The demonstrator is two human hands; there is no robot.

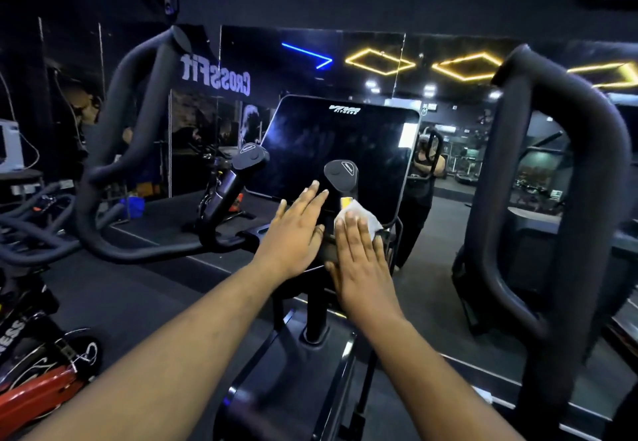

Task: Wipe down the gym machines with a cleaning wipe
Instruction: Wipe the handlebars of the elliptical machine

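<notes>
The right hand (359, 261) lies flat with its fingers straight and close together, pressing a white wipe (364, 218) against the lower edge of the machine's dark screen (328, 150), just below the right grip (341, 175) that stands in front of it. The left hand (293, 233) is beside it, fingers straight and slightly spread, holding nothing; whether it touches the console or only hovers over it I cannot tell. The screen shows faint streaks across its upper part, which could be smears from wiping or plain dust; it is hard to say. Judging from this, the work is at the console of this one machine and looks only partly done: the left grip (250, 156), the long curved handlebars (124, 123) and the thick arm (559, 181) on the right show no sign either way, and the red bike (38, 392) on the left is probably still waiting too.
</notes>
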